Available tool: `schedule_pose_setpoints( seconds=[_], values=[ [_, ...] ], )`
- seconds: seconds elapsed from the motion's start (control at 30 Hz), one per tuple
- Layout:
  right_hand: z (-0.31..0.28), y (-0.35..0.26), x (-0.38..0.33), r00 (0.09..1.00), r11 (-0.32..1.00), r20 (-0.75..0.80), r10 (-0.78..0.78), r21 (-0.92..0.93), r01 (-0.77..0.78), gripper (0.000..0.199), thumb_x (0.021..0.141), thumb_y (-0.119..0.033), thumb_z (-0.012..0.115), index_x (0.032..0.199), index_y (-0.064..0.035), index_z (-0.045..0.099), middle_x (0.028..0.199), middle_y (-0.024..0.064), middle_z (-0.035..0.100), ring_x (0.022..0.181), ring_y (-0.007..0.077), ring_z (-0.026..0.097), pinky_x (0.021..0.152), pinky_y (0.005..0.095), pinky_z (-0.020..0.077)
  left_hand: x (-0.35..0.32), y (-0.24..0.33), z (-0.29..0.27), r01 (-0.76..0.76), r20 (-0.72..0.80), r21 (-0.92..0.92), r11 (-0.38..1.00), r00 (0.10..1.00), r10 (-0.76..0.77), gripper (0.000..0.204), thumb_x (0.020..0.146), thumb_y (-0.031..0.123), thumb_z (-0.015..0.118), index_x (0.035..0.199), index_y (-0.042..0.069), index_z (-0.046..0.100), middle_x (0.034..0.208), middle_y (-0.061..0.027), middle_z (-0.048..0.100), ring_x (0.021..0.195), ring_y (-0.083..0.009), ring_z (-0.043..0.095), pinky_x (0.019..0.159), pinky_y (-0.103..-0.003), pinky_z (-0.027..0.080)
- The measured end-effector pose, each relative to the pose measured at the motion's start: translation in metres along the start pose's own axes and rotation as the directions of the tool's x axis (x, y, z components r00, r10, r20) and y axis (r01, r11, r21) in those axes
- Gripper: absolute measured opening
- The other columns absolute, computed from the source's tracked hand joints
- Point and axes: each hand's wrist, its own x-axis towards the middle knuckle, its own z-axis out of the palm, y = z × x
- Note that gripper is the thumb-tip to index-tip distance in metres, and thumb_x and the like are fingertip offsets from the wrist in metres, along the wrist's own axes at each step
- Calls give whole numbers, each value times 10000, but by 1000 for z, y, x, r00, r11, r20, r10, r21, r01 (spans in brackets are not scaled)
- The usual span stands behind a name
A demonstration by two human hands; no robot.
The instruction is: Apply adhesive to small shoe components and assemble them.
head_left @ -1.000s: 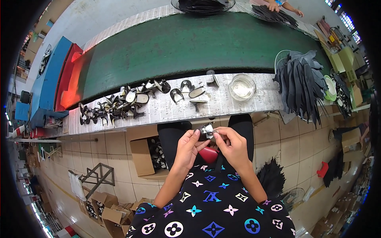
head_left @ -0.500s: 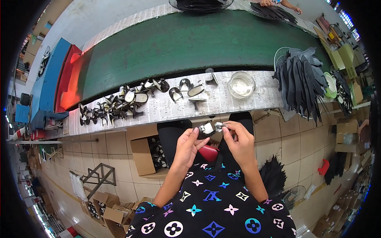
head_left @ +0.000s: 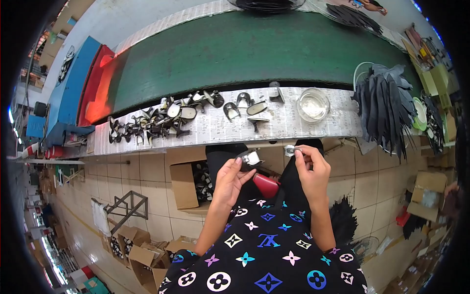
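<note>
Above my lap, my left hand (head_left: 230,180) grips a glossy black shoe heel (head_left: 251,158) between thumb and fingers, its pale white face showing. My right hand (head_left: 314,170) pinches a small white-tipped piece with a dark part (head_left: 290,151); it is too small to tell its kind. A gap separates this piece from the heel. Just beyond my hands, a few loose heels (head_left: 257,109) lie on the paper-covered bench edge (head_left: 205,130). To their right sits a clear round bowl (head_left: 327,109) with something pale inside.
More black heels (head_left: 161,115) are heaped at the bench's left. Behind runs a green conveyor belt (head_left: 235,49) from a blue machine (head_left: 61,93) glowing red. Dark strips (head_left: 384,100) hang over a basket at right. A cardboard box (head_left: 183,186) of heels stands below. Another person's hand (head_left: 372,6) shows far right.
My right hand has drawn the small white-tipped piece away from the heel, to the right. My left hand still holds the heel. The whole view has shifted slightly.
</note>
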Motion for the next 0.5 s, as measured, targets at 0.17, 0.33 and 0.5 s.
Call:
schedule_pose_setpoints(
  seconds=[0.17, 0.33, 0.5],
  values=[
    [12, 5, -1, 998, 999, 54, 19, 35, -21, 70, 898, -37, 674, 938, 17, 653, 880, 39, 682, 635, 42, 532, 534, 195, 414, -20, 18, -62, -218, -268, 183, 959, 927, 262, 138, 994, 178, 573, 991, 40, 586, 968, -89, 681, 869, -172, 678, 804, -364, 592],
    [21, 4, -2, 995, 998, 103, 1, 67, -8, 100, 894, -53, 682, 949, 23, 646, 857, 55, 673, 591, 48, 505, 504, 212, 385, -40, 32, -148, -267, -380, 412, 871, 819, 431, 228, 968, 226, 629, 1042, 20, 565, 989, -92, 654, 881, -138, 639, 775, -321, 577],
    [15, 2, -1, 991, 998, 127, 35, 54, -42, 80, 910, -58, 664, 940, 16, 655, 852, 27, 670, 638, 45, 534, 557, 199, 429, -33, 20, -221, 72, -579, 729, 680, 595, 557, 458, 931, 295, 675, 1217, -36, 541, 1113, -162, 657, 1012, -233, 636, 910, -355, 504]
  ],
)
